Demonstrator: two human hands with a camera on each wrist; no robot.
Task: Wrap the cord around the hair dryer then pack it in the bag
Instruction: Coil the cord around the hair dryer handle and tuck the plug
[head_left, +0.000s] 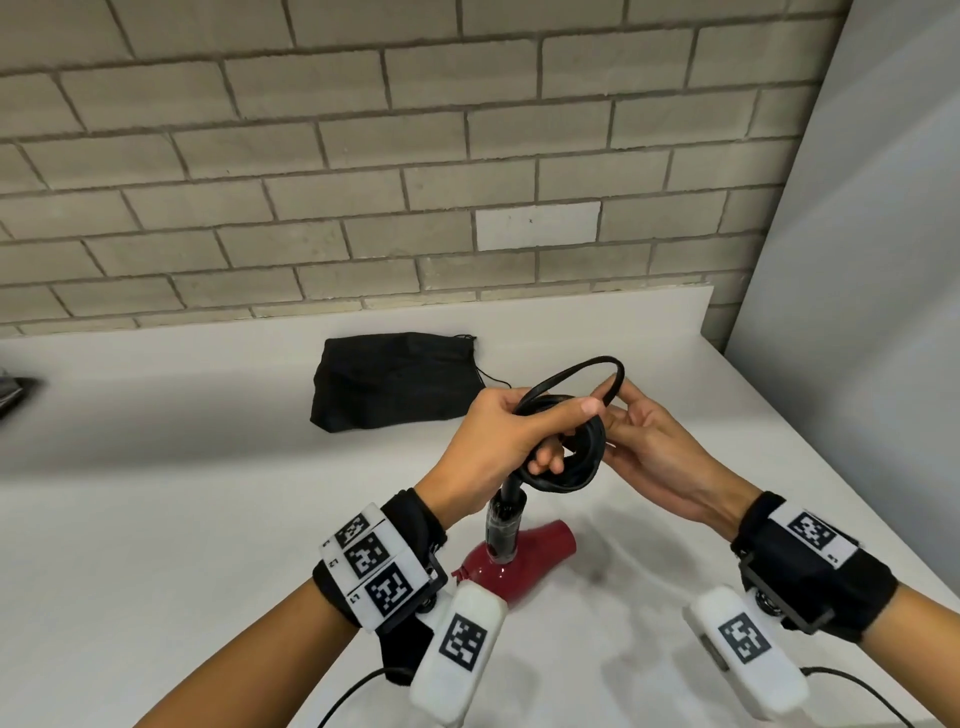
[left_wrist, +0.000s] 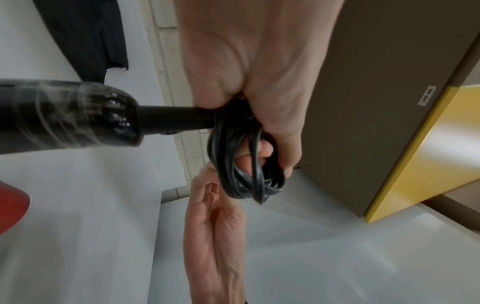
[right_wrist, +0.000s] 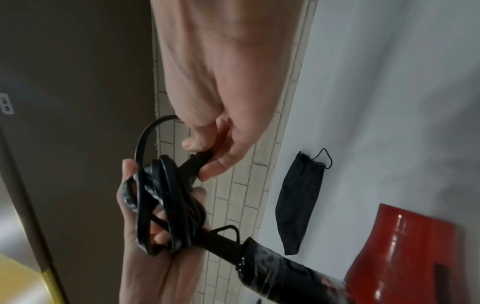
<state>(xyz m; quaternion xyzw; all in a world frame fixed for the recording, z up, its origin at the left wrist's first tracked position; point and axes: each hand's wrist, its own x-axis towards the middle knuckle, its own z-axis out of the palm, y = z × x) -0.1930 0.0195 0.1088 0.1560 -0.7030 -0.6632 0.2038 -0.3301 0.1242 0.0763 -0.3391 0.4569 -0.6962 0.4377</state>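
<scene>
A red hair dryer (head_left: 519, 551) hangs below my hands with its black handle (head_left: 503, 525) pointing up. Its black cord (head_left: 576, 462) is gathered in a coil at the handle's end. My left hand (head_left: 550, 431) grips that coil (left_wrist: 246, 164), thumb on top and fingers through the loops. My right hand (head_left: 618, 400) pinches the plug end (right_wrist: 201, 159) beside the coil, and one loose loop (head_left: 582, 371) arches above both hands. The black drawstring bag (head_left: 395, 382) lies flat on the white table (head_left: 182, 519) behind my hands, its mouth to the right.
A brick wall (head_left: 363, 156) runs along the table's back edge. A grey panel (head_left: 883, 260) stands at the right, past the table's right edge (head_left: 831, 493). A dark object (head_left: 13, 392) shows at the far left. A brown and yellow cabinet (left_wrist: 389, 123) is nearby.
</scene>
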